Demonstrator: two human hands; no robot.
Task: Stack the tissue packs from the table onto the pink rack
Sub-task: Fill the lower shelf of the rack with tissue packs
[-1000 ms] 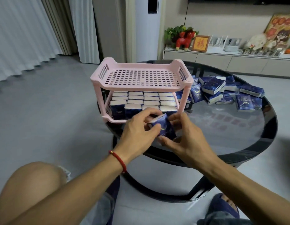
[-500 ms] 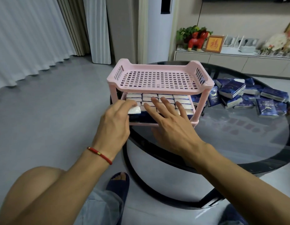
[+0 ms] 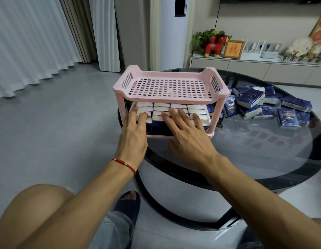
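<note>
A pink two-tier rack (image 3: 169,98) stands at the near left edge of the round glass table (image 3: 264,151). Its lower shelf is packed with rows of blue-and-white tissue packs (image 3: 177,107) standing on edge; its top shelf holds nothing. My left hand (image 3: 136,130) and my right hand (image 3: 188,133) lie flat, fingers spread, on the front rows of those packs. Neither hand holds a pack. A loose heap of blue tissue packs (image 3: 264,105) lies on the table to the right of the rack.
A low white cabinet (image 3: 255,67) with a red horse figure, a plant and framed pictures runs along the back wall. A tall white unit (image 3: 174,33) stands behind the rack. Curtains hang at the left. My knee and slippered foot are below the table edge.
One second ago both hands held a single blue pack in front of the rack. That pack now stands in the lower shelf, and both hands have spread flat over the front rows.
</note>
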